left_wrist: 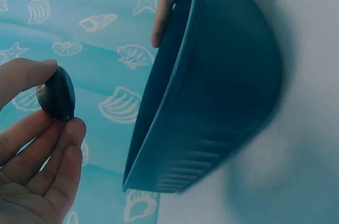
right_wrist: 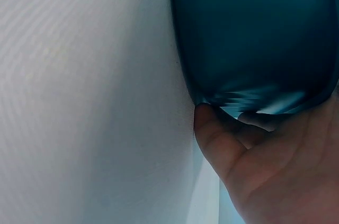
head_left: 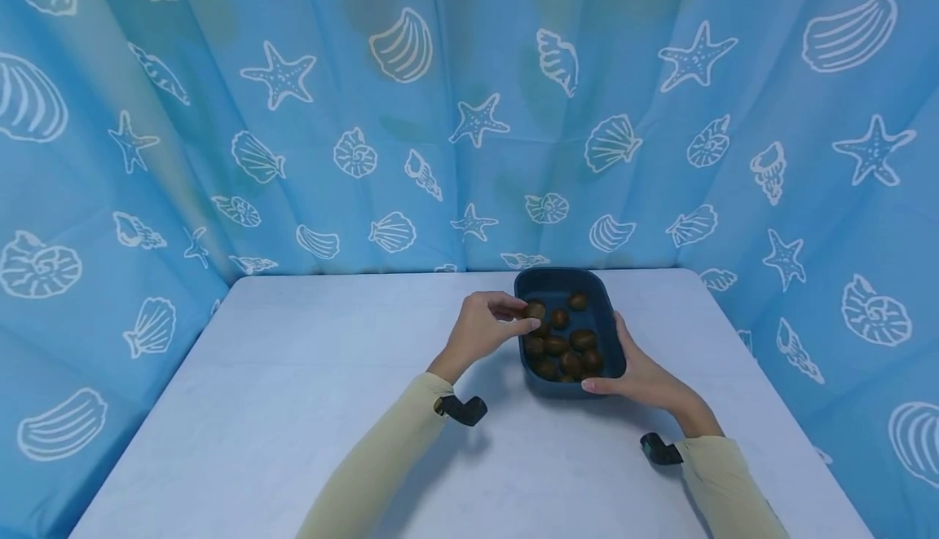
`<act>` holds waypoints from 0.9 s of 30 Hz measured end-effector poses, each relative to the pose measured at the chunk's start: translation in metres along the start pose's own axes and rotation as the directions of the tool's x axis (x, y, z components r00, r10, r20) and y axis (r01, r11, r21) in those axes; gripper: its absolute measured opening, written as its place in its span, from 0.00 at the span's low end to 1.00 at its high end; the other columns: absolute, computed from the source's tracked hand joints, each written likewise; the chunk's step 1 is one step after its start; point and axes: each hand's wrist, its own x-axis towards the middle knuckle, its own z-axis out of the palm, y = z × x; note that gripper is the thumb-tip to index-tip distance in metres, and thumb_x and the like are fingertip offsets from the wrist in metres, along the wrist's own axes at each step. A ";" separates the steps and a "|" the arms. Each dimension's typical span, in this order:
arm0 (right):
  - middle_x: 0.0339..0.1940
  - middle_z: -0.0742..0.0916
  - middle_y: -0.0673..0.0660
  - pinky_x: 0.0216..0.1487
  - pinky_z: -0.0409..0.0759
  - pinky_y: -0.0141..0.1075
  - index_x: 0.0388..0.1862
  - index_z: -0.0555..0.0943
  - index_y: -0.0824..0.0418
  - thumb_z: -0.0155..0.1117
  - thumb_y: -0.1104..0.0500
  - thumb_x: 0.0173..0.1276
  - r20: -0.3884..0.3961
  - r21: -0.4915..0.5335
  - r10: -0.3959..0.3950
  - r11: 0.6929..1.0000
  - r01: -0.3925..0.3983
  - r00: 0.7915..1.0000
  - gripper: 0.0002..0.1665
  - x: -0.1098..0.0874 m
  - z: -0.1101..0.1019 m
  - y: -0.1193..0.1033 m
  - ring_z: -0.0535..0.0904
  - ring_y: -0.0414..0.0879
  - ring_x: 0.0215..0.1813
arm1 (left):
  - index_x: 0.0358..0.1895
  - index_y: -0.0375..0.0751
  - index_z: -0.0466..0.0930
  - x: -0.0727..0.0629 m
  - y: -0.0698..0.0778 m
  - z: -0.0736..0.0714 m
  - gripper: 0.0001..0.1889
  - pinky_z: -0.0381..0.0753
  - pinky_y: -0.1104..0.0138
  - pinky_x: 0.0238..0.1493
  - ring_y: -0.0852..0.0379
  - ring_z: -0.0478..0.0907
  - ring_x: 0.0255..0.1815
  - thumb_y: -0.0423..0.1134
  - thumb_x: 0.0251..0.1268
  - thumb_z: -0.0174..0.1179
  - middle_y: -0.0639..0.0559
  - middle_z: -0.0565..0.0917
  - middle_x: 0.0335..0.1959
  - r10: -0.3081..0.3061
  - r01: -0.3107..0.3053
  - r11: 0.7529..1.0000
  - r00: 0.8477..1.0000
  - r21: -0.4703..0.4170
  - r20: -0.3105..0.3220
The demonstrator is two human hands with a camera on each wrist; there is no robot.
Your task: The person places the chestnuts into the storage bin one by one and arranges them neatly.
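Observation:
In the head view, a dark blue rounded plastic bin (head_left: 572, 390) contains several brown glossy chestnuts (head_left: 583, 339), mostly gathered at its near end. Over the bin's left edge, my left hand (head_left: 480, 329) pinches one chestnut (left_wrist: 56, 94) between thumb and fingertips; the left wrist view shows it dark and smooth, apart from the bin wall. My right hand (head_left: 649, 376) grips the bin at its near right corner, with the thumb (right_wrist: 220, 136) at the rim and the fingers along the right side. In the right wrist view, the contents are hidden by the bin's wall.
The bin stands toward the far right of a white table (head_left: 293, 392). Behind and on both sides hangs a blue curtain (head_left: 308, 156) printed with shells and starfish. A small black device (head_left: 460, 410) sits on each wrist over pale yellow sleeves.

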 end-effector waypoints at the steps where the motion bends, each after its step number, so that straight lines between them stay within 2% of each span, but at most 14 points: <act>1: 0.87 0.40 0.69 0.73 0.51 0.78 0.84 0.20 0.51 0.75 0.42 0.62 0.000 0.002 -0.006 1.000 0.006 1.000 0.79 0.000 0.000 0.000 0.40 0.77 0.84 | 0.49 0.42 0.90 0.003 0.000 0.002 0.17 0.88 0.67 0.48 0.57 0.89 0.44 0.47 0.62 0.74 0.49 0.91 0.43 0.001 -0.001 1.000 1.000 -0.011 0.001; 5: 0.87 0.39 0.67 0.73 0.50 0.79 0.84 0.20 0.49 0.75 0.42 0.63 0.001 0.009 -0.009 1.000 0.009 1.000 0.79 0.000 -0.001 0.001 0.40 0.76 0.84 | 0.50 0.41 0.90 0.011 0.001 0.008 0.18 0.88 0.68 0.47 0.59 0.89 0.43 0.48 0.61 0.75 0.49 0.91 0.44 -0.012 0.012 0.999 1.000 -0.032 0.020; 10: 0.87 0.39 0.68 0.72 0.50 0.79 0.83 0.19 0.49 0.75 0.41 0.62 0.003 -0.003 0.011 1.000 -0.011 1.000 0.79 0.000 0.000 0.002 0.40 0.76 0.84 | 0.50 0.42 0.90 0.019 -0.001 0.016 0.18 0.88 0.69 0.48 0.60 0.88 0.43 0.49 0.61 0.74 0.50 0.91 0.44 -0.022 0.023 1.000 0.999 -0.014 0.037; 18: 0.87 0.39 0.68 0.73 0.51 0.78 0.83 0.20 0.50 0.75 0.41 0.62 0.011 0.012 0.020 1.000 -0.020 1.000 0.80 0.000 -0.001 -0.002 0.40 0.76 0.84 | 0.48 0.45 0.90 0.032 -0.011 0.028 0.17 0.87 0.69 0.45 0.62 0.86 0.41 0.50 0.60 0.75 0.53 0.90 0.43 -0.036 0.036 0.999 0.998 -0.006 0.054; 27: 0.87 0.39 0.68 0.72 0.53 0.78 0.84 0.20 0.50 0.75 0.40 0.61 0.010 -0.003 0.034 0.999 -0.034 0.999 0.80 0.000 0.000 -0.002 0.41 0.77 0.84 | 0.48 0.46 0.90 0.041 -0.018 0.042 0.18 0.85 0.71 0.46 0.64 0.84 0.41 0.51 0.60 0.75 0.55 0.90 0.43 -0.033 0.025 0.996 0.995 0.091 0.090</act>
